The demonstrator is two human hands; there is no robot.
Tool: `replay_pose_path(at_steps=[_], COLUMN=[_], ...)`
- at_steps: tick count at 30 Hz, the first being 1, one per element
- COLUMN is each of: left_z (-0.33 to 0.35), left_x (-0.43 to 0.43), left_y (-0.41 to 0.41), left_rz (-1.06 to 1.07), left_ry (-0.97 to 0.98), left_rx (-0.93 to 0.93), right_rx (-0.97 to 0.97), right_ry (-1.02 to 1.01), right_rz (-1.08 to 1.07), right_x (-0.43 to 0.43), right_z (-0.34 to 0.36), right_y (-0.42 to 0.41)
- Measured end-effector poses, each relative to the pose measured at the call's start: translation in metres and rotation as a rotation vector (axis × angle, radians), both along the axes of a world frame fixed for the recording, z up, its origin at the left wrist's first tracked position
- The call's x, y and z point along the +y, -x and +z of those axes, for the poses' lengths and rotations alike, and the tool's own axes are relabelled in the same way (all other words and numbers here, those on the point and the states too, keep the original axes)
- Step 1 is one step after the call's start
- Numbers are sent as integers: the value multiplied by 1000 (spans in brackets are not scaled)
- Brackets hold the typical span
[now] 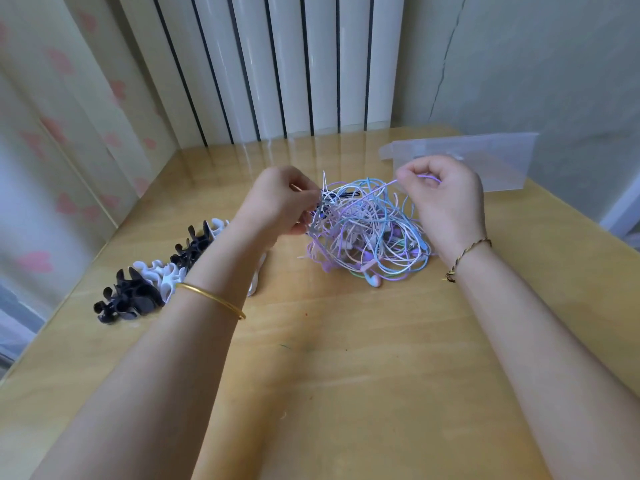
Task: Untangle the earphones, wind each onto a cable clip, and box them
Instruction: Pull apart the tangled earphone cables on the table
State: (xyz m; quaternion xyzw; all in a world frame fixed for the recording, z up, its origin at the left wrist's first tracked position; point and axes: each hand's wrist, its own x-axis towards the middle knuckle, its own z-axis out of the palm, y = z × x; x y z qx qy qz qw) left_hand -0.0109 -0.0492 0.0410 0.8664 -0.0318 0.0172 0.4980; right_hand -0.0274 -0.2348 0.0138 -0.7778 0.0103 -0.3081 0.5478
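**Two hands pick at a knot of earphones**

Head view: the tangled earphones [367, 230] lie on the table [346, 358] between both grips. The left hand [277, 199] pinches cords at the tangle's edge, its fingertips hidden. The right hand [446, 199] curls round a purple cord [388, 186]. Left of the left grip, the cable clips [152, 282] are partly covered by the forearm. Behind the right grip, the clear box [485, 161] is partly blocked.

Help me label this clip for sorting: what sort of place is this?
Probably a room in a home: a glossy wooden table stands in a corner, what looks like a white column radiator behind it, and a pale curtain with pink hearts at the left.
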Motion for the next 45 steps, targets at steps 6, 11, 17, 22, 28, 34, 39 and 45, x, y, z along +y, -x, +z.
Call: replay_pose_path(at_steps=[6, 11, 17, 22, 28, 34, 39, 45], left_z=[5, 12, 22, 11, -9, -23, -27, -23], left_x=[1, -5, -18, -20, 5, 8, -1, -8], left_y=[3, 9, 13, 7, 3, 6, 9, 12], left_rz=[-106, -225, -352, -283, -43, -133, -79, -99], left_ry=[437, 542, 586, 313, -224, -504, -98, 221], left_rx=[128, 75, 60, -99, -83, 271, 401, 446], right_rx=[35, 101, 184, 293, 363, 360, 250, 137], right_ry=[245, 397, 366, -135, -405, -401, -143, 369], right_rz=[60, 176, 377, 455, 445, 399, 267, 86], right_x=[6, 16, 20, 13, 1, 0, 2, 1], right_z=[6, 5, 6, -1, -12, -18, -18, -16], right_y=[6, 2, 11, 12, 8, 6, 8, 13])
